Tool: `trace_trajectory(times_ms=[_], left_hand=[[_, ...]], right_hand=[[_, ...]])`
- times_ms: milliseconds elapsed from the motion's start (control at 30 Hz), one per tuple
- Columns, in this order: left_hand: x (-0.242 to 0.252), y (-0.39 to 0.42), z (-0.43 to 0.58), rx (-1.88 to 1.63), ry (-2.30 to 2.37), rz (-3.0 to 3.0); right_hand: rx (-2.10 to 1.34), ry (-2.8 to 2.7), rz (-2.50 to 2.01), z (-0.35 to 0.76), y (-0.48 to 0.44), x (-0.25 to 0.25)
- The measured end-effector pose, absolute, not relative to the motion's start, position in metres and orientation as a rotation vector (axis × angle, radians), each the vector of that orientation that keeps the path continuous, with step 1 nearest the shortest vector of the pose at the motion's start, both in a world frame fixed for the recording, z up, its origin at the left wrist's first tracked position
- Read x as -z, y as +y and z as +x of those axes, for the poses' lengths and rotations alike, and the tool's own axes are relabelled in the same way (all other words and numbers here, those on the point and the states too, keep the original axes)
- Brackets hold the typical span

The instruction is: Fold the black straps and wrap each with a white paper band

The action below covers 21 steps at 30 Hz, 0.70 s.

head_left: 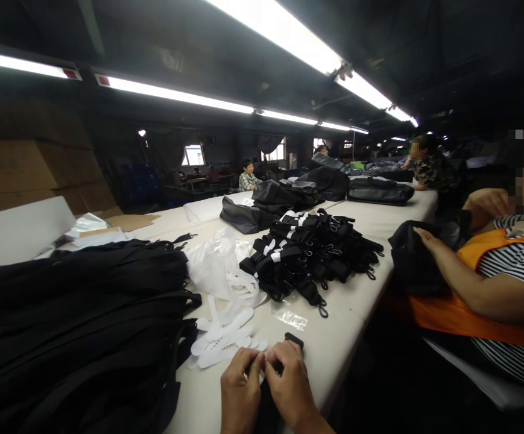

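Note:
My left hand (242, 386) and my right hand (291, 383) meet at the table's near edge, fingertips pinched together. A small white strip (264, 357) shows between the fingertips, mostly hidden. Beneath them runs a black strap (268, 407), partly inside my right hand; its black end (294, 340) sticks out beyond the knuckles. Just past my left hand lie flat white strap-like pieces (223, 340) with rounded ends. Farther on is a heap of bundled black straps (307, 253) with metal hooks and white bands.
Black bags or cloth pieces (72, 319) are piled at left. White plastic (220, 265) lies mid-table, and a clear bag (291, 316) is nearer. Dark bags (284, 196) stand at the back. A co-worker in an orange apron (451, 319) handles a black bag (418, 259) at right.

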<state>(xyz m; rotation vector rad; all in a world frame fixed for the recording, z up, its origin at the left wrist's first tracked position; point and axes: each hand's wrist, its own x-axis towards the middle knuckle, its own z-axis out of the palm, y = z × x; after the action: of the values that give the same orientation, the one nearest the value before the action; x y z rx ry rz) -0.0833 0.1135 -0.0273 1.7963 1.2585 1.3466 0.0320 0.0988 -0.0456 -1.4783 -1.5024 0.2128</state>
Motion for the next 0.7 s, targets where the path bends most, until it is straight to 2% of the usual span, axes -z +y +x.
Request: trace_trajectory(times_ms=[133, 400, 567, 700], left_hand=[[0.029, 0.12, -0.086, -1.095, 1.253, 1.642], [0.035, 0.133, -0.094, -0.914, 1.044, 1.315], [0.037, 0.132, -0.096, -0.917, 1.026, 1.291], [0.035, 0.126, -0.091, -1.024, 1.187, 1.408]], right_hand=[[-0.188, -1.463, -1.398, 0.036, 0.096, 0.051], [-0.292, -1.513, -1.311, 0.039, 0.093, 0.047], [-0.305, -1.543, -1.254, 0.041, 0.09, 0.042], [-0.155, -1.469, -1.244, 0.043, 0.079, 0.047]])
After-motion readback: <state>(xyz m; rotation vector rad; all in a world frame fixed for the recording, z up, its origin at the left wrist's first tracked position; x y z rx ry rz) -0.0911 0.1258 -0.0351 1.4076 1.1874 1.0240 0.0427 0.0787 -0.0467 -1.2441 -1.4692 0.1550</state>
